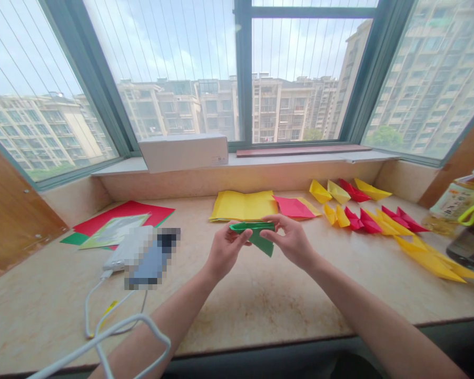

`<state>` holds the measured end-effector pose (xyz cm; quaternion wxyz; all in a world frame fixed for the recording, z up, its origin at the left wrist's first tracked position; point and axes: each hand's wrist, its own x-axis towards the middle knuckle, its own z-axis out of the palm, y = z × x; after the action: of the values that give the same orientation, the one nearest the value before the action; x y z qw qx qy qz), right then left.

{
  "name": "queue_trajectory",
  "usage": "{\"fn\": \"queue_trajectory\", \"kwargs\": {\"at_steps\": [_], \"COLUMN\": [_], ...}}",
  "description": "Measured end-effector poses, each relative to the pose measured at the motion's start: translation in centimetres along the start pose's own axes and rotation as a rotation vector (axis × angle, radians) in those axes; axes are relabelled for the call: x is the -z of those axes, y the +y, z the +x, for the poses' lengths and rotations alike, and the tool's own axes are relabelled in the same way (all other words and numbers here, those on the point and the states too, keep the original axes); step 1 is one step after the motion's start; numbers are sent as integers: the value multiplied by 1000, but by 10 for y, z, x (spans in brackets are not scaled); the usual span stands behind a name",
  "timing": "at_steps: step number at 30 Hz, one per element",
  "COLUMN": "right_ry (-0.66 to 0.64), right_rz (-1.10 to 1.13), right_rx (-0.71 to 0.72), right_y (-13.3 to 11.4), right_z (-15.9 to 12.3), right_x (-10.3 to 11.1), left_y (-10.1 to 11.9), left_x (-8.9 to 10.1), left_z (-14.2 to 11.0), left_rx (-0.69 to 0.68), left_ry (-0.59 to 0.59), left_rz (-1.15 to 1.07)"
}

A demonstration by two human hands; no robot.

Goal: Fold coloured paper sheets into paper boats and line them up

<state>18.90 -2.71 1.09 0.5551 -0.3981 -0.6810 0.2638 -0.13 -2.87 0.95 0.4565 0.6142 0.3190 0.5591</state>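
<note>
A folded piece of green paper (pixel 256 233) is held between both hands above the stone sill (pixel 260 295). My left hand (pixel 224 250) pinches its left end with thumb and fingers closed. My right hand (pixel 291 239) grips the right end, fingers curled over the top edge. A point of the paper hangs down between the hands.
Yellow sheets (pixel 243 205) and a red sheet (pixel 292 207) lie just behind the hands. Several folded red and yellow paper boats (pixel 363 216) sit at the right. Red and green sheets (pixel 122 218), a power bank (pixel 128 247), a white cable (pixel 102 331), a white box (pixel 184 151) and an oil bottle (pixel 464 202) are also here.
</note>
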Motion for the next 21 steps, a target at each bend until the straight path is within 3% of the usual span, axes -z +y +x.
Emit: {"fn": "queue_trajectory", "kwargs": {"at_steps": [6,13,17,21], "right_ry": [18,-167,-152,-164], "right_rz": [191,249,202,150], "right_rx": [-160,-208,-189,-156], "right_y": [8,3,3,3], "right_z": [2,3,4,5], "right_x": [0,2,4,8], "left_y": [6,-3,-2,1], "left_x": [-6,-9,-6,-1], "left_z": [-5,-6,-5,-5], "left_rx": [169,234,268,296], "left_ry": [-42,-51,-94,-209], "left_rz": [-195,-350,-314,-117]}}
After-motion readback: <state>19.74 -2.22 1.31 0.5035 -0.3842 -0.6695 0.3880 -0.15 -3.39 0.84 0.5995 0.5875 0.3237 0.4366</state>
